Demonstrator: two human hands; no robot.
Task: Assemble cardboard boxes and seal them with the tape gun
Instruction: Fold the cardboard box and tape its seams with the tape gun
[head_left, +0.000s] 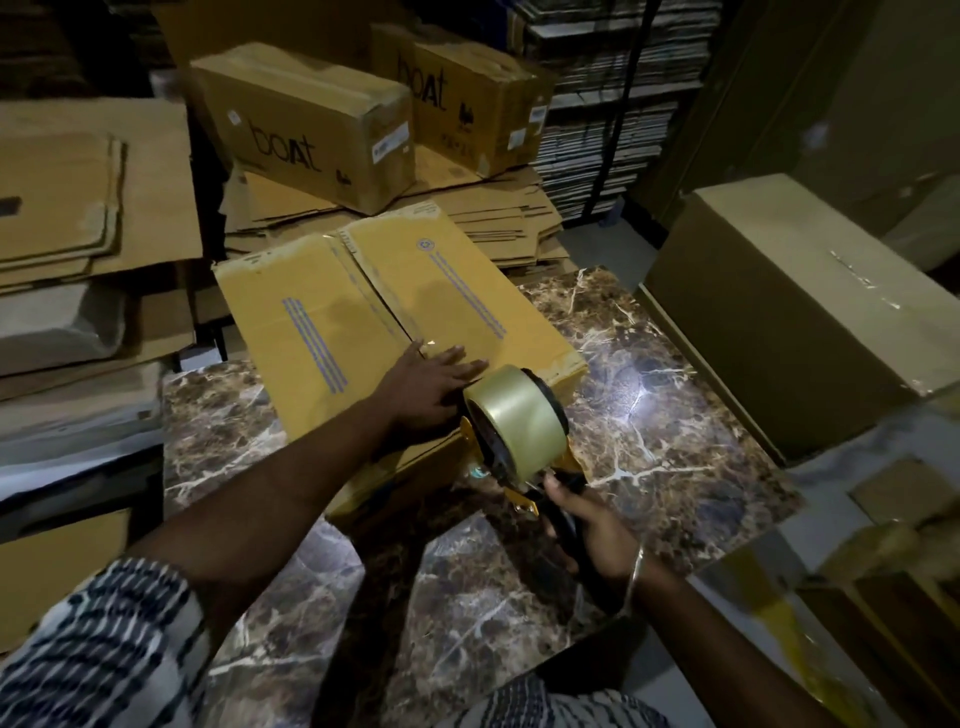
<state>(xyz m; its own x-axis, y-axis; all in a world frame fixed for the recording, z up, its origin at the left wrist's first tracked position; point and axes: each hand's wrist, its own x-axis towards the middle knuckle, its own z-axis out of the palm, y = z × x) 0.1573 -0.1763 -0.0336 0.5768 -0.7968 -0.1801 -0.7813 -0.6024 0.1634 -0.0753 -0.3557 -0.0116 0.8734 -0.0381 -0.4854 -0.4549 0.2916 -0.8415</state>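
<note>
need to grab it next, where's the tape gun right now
In the head view the tape gun sits just right of centre, gripped by the right hand at the near end of the yellow box, beside the left hand lying flat on the flaps.

Bare marble desk (649, 415) open at centre right and lower centre, room to pass there. Blocked at centre by the yellow box (363, 312), left hand (431, 389) flat on top, tape gun (514, 431) against its near edge. Walled off right by a large sealed carton (789, 312). Hemmed in upper left by flattened cardboard stacks (78, 208).
</note>
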